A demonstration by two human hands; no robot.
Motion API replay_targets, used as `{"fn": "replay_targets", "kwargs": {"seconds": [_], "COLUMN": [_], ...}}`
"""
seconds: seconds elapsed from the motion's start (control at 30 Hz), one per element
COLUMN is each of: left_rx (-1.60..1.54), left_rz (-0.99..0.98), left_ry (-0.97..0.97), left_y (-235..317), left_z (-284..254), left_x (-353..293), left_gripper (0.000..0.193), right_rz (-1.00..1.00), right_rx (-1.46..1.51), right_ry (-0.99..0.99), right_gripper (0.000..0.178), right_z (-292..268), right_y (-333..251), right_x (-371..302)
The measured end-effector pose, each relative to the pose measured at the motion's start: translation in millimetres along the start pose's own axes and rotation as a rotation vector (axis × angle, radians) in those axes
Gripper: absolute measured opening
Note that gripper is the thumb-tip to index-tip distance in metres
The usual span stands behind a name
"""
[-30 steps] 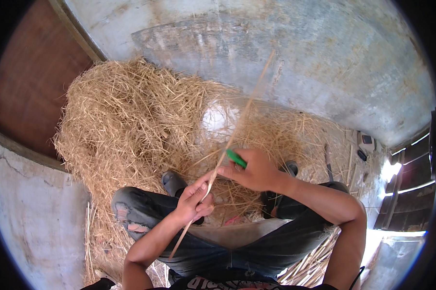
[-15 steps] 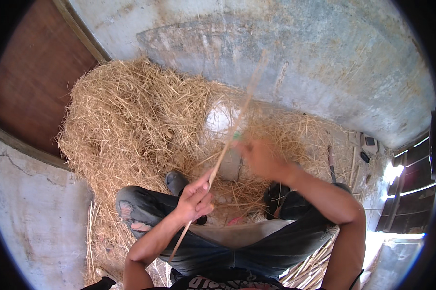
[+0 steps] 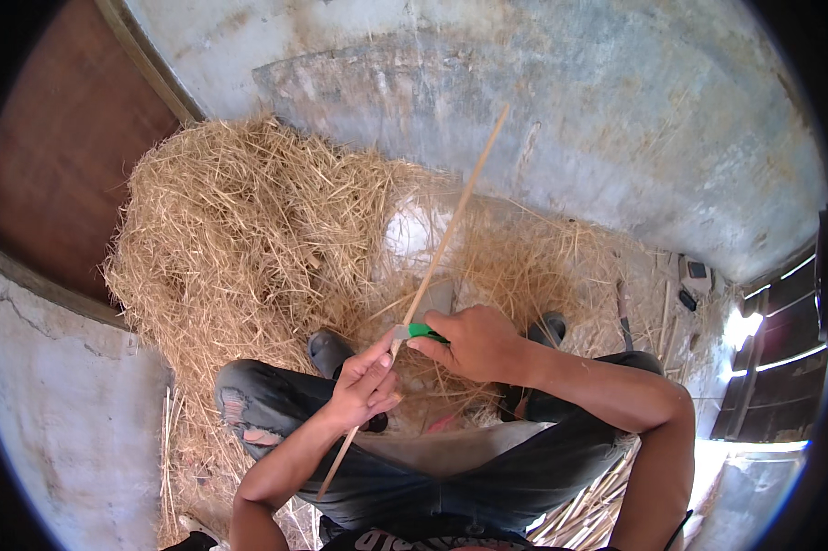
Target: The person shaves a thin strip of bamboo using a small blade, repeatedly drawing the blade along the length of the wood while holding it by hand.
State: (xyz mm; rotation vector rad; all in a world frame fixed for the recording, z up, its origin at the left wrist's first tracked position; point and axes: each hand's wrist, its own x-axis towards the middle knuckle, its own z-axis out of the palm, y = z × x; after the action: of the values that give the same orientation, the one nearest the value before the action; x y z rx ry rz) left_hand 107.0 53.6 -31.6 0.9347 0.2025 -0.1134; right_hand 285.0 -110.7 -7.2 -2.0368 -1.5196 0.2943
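My left hand (image 3: 363,386) pinches a long thin pale stick (image 3: 451,225) that slants from my lap up toward the far wall. My right hand (image 3: 478,342) grips a small knife with a green handle (image 3: 423,331). Its blade lies against the stick just above my left fingers. Both hands are over my knees, which are in dark torn jeans. My dark shoes (image 3: 327,349) rest at the edge of the straw.
A big heap of dry straw (image 3: 240,230) fills the floor ahead and to the left. A grey concrete wall (image 3: 570,119) curves behind it. More pale sticks (image 3: 584,510) lie at lower right. A small dark device (image 3: 694,275) sits on the floor at right.
My right hand swept up along the stick with the knife, then came back down beside my left hand. My left hand kept its hold on the stick.
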Motion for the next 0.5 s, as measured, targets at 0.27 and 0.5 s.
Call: {"fn": "replay_targets", "kwargs": {"seconds": [0.27,0.5], "left_rx": [0.135,-0.057], "left_rz": [-0.052,-0.076], "left_ry": [-0.190,-0.100], "left_y": [-12.4,-4.9], "left_z": [-3.0,-10.6], "left_x": [-17.2,-16.2], "left_gripper": [0.051,0.054], "right_rz": [0.434,1.002], "right_rx": [-0.324,0.469], "right_ry": [0.757,1.030], "right_gripper": [0.050,0.058], "right_z": [-119.2,-177.4], "right_y": [222.7,259.8], "right_x": [1.9,-48.3]}}
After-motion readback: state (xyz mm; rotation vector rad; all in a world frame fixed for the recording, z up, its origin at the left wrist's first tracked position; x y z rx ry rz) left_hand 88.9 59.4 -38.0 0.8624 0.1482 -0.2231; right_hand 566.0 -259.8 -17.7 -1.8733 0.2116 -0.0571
